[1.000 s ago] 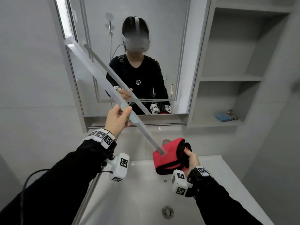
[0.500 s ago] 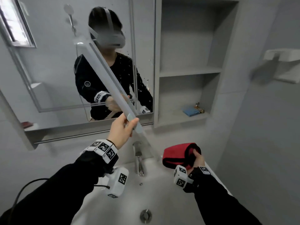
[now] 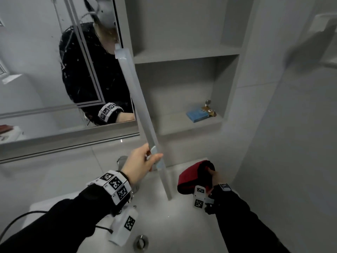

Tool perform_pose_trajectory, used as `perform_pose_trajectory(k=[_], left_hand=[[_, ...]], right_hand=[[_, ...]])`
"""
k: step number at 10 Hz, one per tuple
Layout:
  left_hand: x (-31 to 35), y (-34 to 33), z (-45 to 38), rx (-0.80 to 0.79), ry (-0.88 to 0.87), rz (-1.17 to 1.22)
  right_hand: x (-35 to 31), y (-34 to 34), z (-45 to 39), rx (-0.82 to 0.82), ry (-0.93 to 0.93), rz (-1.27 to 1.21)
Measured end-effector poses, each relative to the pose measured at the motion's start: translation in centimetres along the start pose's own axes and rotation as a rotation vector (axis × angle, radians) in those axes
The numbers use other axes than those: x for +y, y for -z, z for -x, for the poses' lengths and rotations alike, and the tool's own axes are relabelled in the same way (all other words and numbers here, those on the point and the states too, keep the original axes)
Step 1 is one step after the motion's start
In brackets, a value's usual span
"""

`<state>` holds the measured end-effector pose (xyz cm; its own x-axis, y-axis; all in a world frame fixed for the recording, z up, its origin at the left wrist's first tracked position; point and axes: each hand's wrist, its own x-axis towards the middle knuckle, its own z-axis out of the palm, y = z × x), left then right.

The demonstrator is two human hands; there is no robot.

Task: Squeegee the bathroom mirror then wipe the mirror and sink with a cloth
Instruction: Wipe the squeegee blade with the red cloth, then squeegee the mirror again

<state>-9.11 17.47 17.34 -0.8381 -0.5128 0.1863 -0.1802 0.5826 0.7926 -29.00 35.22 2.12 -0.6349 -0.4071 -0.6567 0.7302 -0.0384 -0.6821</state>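
My left hand (image 3: 140,162) grips a long pale translucent squeegee (image 3: 135,99) near its lower part. The bar stands steeply in the air, its top end level with the mirror's right edge and its bottom end over the sink. The mirror (image 3: 36,70) fills the upper left and shows water spots. My right hand (image 3: 214,177) grips a folded red cloth (image 3: 191,176) with a black lining, held just above the sink's back right corner. The white sink (image 3: 182,220) lies below both hands.
A chrome faucet (image 3: 122,159) stands behind my left hand, and the drain (image 3: 140,242) sits at the basin bottom. Grey open shelves (image 3: 182,123) right of the mirror hold a blue box (image 3: 197,114) and a small brass item. A grey wall closes the right side.
The view has swung to the right, so the mirror sits further left. The squeegee has turned from a slant across the mirror to nearly upright by its right edge. The cloth stays in my right hand.
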Motion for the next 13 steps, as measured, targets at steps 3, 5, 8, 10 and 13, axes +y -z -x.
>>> perform_pose_trajectory(k=[3, 5, 8, 10, 13], left_hand=[[-2.6, -1.8, -1.9, -0.043, 0.049, -0.106], [-2.4, -3.8, -2.6, -0.053, 0.065, -0.180], [-1.0, -6.1, -3.1, -0.164, 0.030, -0.282], [-0.1, -5.7, -2.2, -0.221, -0.006, -0.317], [3.6, 0.6, 1.3, -0.201, -0.007, -0.170]], right_hand=[[0.0, -1.4, -4.3, 0.106, -0.074, 0.312], [0.1, -0.9, -4.3, 0.391, 0.109, 0.514], [3.1, -3.0, -2.4, 0.465, 0.419, 0.989], [4.3, -2.1, -2.5, 0.298, -0.223, 2.258], [-1.5, -7.3, 3.4, 0.149, 0.347, 1.672]])
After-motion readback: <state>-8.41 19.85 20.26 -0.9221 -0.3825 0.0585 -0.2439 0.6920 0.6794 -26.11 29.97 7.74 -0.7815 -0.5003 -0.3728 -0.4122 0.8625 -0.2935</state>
